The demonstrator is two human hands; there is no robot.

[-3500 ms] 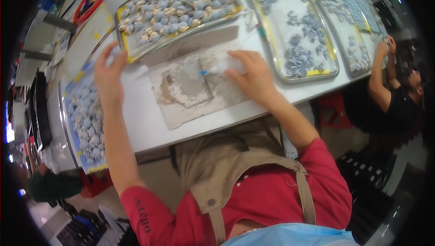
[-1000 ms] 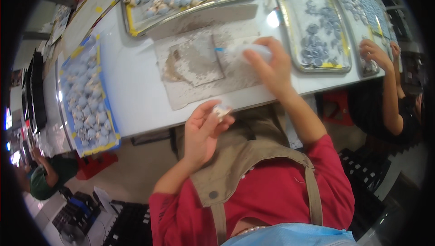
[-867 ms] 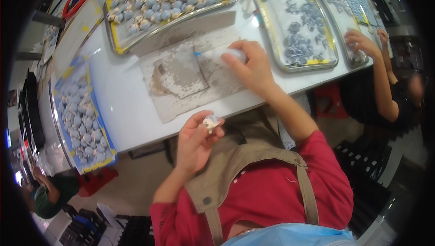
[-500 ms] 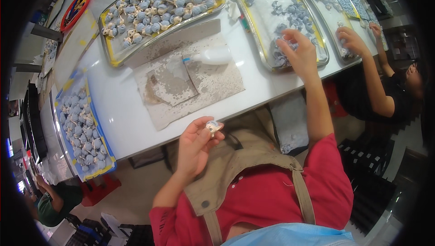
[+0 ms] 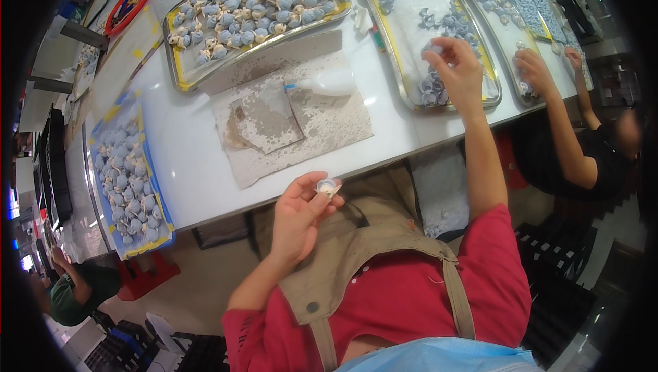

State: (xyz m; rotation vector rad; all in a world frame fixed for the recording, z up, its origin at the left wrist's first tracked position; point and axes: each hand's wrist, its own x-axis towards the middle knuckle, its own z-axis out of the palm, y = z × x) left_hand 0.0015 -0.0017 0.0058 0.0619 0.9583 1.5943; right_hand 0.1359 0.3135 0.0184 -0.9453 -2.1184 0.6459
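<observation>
Our left hand (image 5: pixel 299 216) hovers below the near edge of the white tabletop (image 5: pixel 185 166), thumb and fingertips pinched narrowly around a small round pale-blue piece with a tan tab (image 5: pixel 328 186); the piece sits at the fingertips, tilted up and to the right.

Our right hand (image 5: pixel 458 70) is stretched out over the middle steel tray with the yellow rim (image 5: pixel 397 77), fingers curled down onto the loose pile of small blue-grey pieces (image 5: pixel 436 87) at the tray's near end. Whether it has one pinched we cannot tell; the fingers hide it. That pile lies directly under the right fingertips and well apart from the left hand, up and to the right of it.

Between the two hands lie a stained grey paper sheet (image 5: pixel 301 125) and a white squeeze bottle (image 5: pixel 329 84) on its side, long axis running left to right, nozzle leftward.
</observation>
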